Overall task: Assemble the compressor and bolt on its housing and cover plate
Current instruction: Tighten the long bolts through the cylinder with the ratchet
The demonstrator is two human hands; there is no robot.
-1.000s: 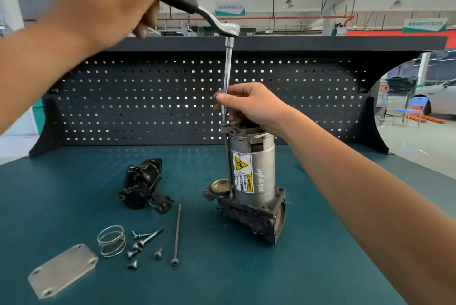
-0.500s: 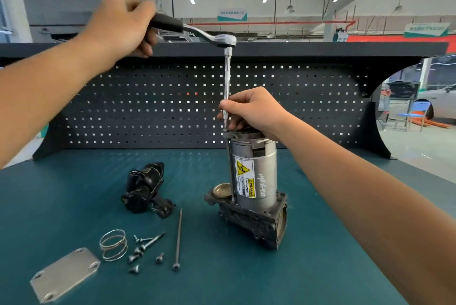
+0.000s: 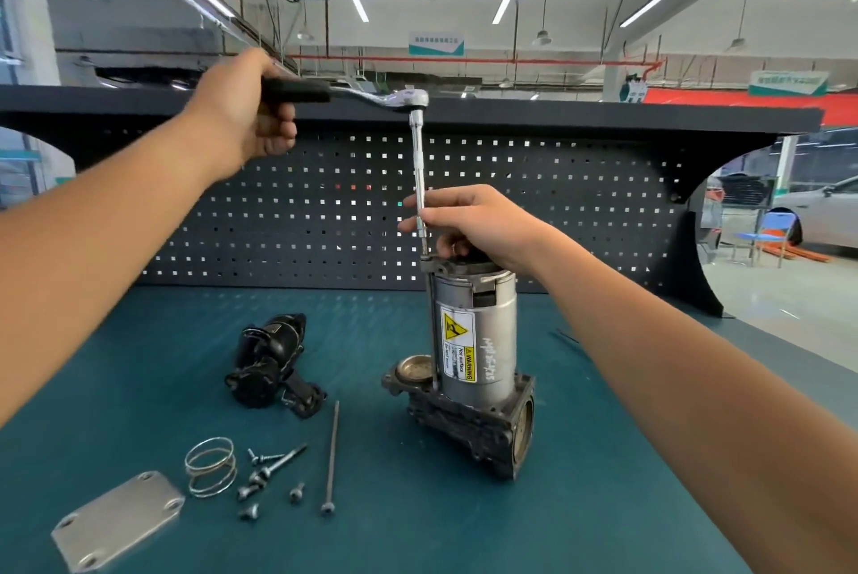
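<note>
Bolting the housing down. My left hand (image 3: 241,113) grips the black-handled chrome ratchet (image 3: 371,96); my right hand (image 3: 478,225) pinches its slim extension bar (image 3: 419,174) atop the silver cylindrical housing (image 3: 487,332), upright mid teal bench (image 3: 418,536). Next, likely: swing the handle, keeping the bar plumb.

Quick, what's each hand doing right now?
Left hand: closed, gripping the ratchet handle.
Right hand: closed, pinching the extension bar just above the compressor.

The teal tabletop (image 3: 139,387) carries an upright compressor (image 3: 473,364) mid-way and a black part (image 3: 271,364) left of it. A spring (image 3: 210,466), screws (image 3: 260,476), a long bolt (image 3: 331,457) and a cover plate (image 3: 118,520) lie toward the front-left corner.
</note>
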